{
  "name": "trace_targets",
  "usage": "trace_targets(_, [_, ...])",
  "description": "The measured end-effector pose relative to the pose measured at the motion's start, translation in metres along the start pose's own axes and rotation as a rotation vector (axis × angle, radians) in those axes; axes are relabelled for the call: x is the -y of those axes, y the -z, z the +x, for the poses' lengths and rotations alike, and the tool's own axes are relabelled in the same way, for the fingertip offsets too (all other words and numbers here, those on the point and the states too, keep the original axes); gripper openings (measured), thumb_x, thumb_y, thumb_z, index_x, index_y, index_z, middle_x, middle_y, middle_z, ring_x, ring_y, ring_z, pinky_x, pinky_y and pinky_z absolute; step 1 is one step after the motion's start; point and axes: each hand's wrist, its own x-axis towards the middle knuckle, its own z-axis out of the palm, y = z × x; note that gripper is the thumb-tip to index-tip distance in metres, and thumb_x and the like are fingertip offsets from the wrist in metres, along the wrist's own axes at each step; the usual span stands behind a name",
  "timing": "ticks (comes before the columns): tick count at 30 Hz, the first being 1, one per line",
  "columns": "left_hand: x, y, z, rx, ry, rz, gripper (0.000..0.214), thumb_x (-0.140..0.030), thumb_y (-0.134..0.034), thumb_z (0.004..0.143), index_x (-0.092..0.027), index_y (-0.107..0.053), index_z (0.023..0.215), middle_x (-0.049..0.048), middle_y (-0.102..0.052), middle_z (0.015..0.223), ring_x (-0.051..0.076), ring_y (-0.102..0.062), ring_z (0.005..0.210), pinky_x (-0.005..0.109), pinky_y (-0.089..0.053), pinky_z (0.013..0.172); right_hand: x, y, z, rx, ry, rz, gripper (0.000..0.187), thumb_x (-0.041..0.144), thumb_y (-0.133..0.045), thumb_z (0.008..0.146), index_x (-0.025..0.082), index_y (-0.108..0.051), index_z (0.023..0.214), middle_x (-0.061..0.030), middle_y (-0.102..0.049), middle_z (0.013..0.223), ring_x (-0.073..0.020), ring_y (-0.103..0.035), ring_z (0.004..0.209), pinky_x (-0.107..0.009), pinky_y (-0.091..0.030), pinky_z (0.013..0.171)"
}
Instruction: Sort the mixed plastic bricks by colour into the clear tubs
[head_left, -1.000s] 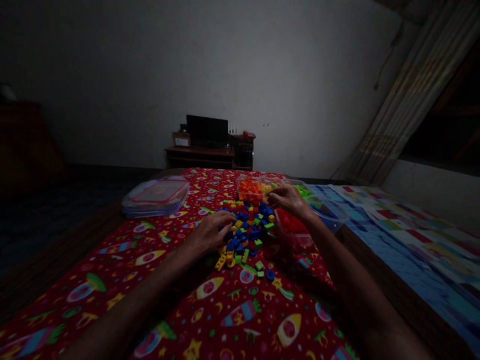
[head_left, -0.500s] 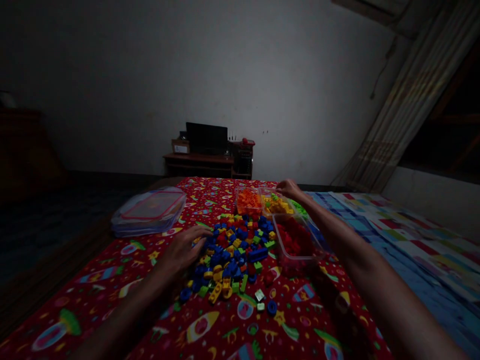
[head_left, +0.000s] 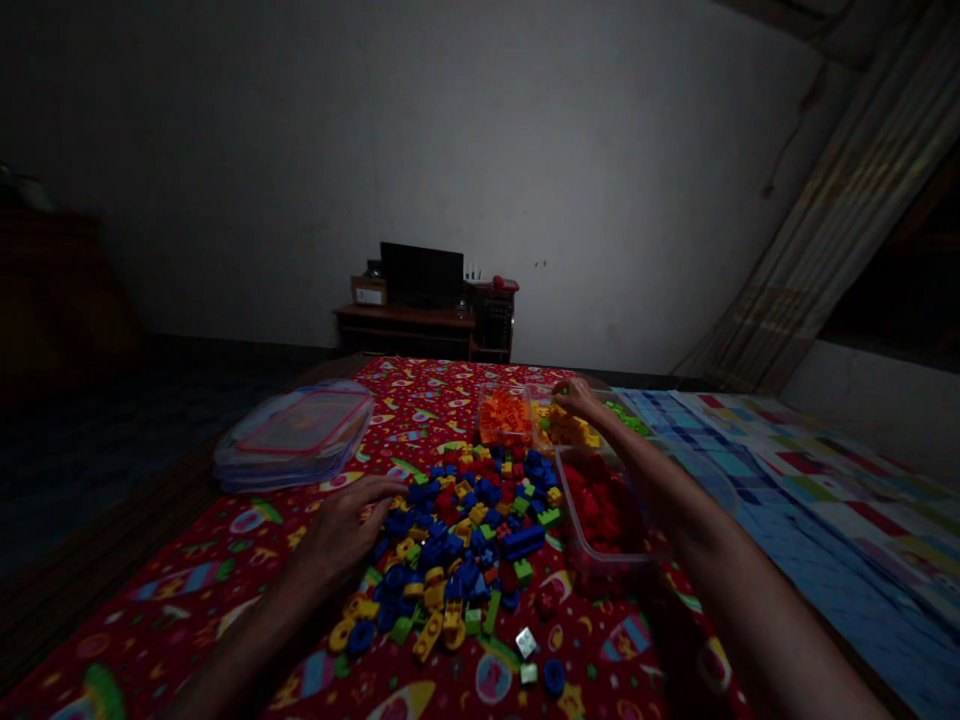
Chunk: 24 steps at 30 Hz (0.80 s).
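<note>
A heap of small plastic bricks (head_left: pixel 469 530) in blue, yellow, red and green lies on a red patterned cloth (head_left: pixel 225 590). My left hand (head_left: pixel 346 520) rests at the heap's left edge with its fingers curled onto the bricks. My right hand (head_left: pixel 579 398) reaches far forward over the clear tub of yellow bricks (head_left: pixel 564 430), fingers bent down; what they hold is hidden. Beside that tub stand a tub of orange bricks (head_left: pixel 504 415), a tub of red bricks (head_left: pixel 604 510) and a tub of green bricks (head_left: pixel 628 420).
A stack of clear lids with red rims (head_left: pixel 296 435) lies at the left of the cloth. A chequered blue and multicoloured sheet (head_left: pixel 810 510) covers the right side. A low desk with a dark monitor (head_left: pixel 421 275) stands against the far wall. The room is dim.
My right hand moved from the heap forward to the far tubs and now hovers over the yellow one. My left hand slid to the heap's left edge. The view tilted slightly.
</note>
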Motion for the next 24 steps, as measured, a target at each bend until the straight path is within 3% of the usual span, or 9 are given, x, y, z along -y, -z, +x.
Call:
trace_targets(3, [0.000, -0.001, -0.001, 0.002, 0.001, -0.006, 0.031, -0.037, -0.045, 0.078, -0.022, -0.072, 0.082, 0.0058, -0.074, 0.093, 0.021, -0.069, 0.087, 0.031, -0.054, 0.080, 0.004, -0.001, 0.000, 0.015, 0.016, -0.073, 0.029, 0.016, -0.045, 0.081, 0.006, -0.070, 0.092, -0.0106, -0.067, 0.081, -0.0164, -0.057, 0.073, -0.021, -0.038, 0.060])
trace_targets(9, [-0.005, -0.001, -0.003, 0.016, -0.004, -0.005, 0.029, -0.035, -0.045, 0.077, -0.022, -0.071, 0.080, 0.0048, -0.074, 0.092, 0.020, -0.069, 0.086, 0.030, -0.054, 0.081, 0.009, -0.017, -0.008, 0.175, 0.142, -0.134, 0.010, 0.009, -0.062, 0.068, 0.012, -0.071, 0.074, -0.0067, -0.067, 0.075, -0.0105, -0.053, 0.063, -0.017, -0.034, 0.055])
trace_targets(13, [-0.008, 0.000, -0.003, 0.017, -0.010, -0.005, 0.030, -0.036, -0.044, 0.077, -0.022, -0.071, 0.080, 0.0052, -0.074, 0.092, 0.021, -0.069, 0.086, 0.031, -0.054, 0.081, 0.010, -0.021, -0.010, 0.163, 0.170, -0.163, 0.012, 0.008, -0.057, 0.073, 0.010, -0.069, 0.072, -0.0077, -0.067, 0.074, -0.0089, -0.049, 0.059, -0.018, -0.031, 0.053])
trace_targets(18, [-0.006, 0.001, -0.003, 0.035, -0.016, 0.000, 0.029, -0.036, -0.045, 0.077, -0.023, -0.071, 0.079, 0.0047, -0.074, 0.093, 0.021, -0.069, 0.087, 0.031, -0.054, 0.082, -0.003, 0.000, -0.013, 0.050, 0.148, -0.194, 0.024, 0.020, -0.048, 0.085, 0.008, -0.068, 0.080, -0.0107, -0.066, 0.078, -0.0113, -0.050, 0.063, -0.022, -0.029, 0.054])
trace_targets(24, [0.001, -0.003, -0.003, 0.037, -0.016, -0.003, 0.028, -0.037, -0.047, 0.076, -0.024, -0.071, 0.080, 0.0038, -0.074, 0.092, 0.021, -0.069, 0.088, 0.029, -0.054, 0.082, -0.058, 0.036, -0.024, 0.013, -0.145, -0.285, 0.024, 0.025, -0.052, 0.085, 0.010, -0.070, 0.080, -0.0151, -0.067, 0.083, -0.0169, -0.060, 0.072, -0.022, -0.033, 0.057])
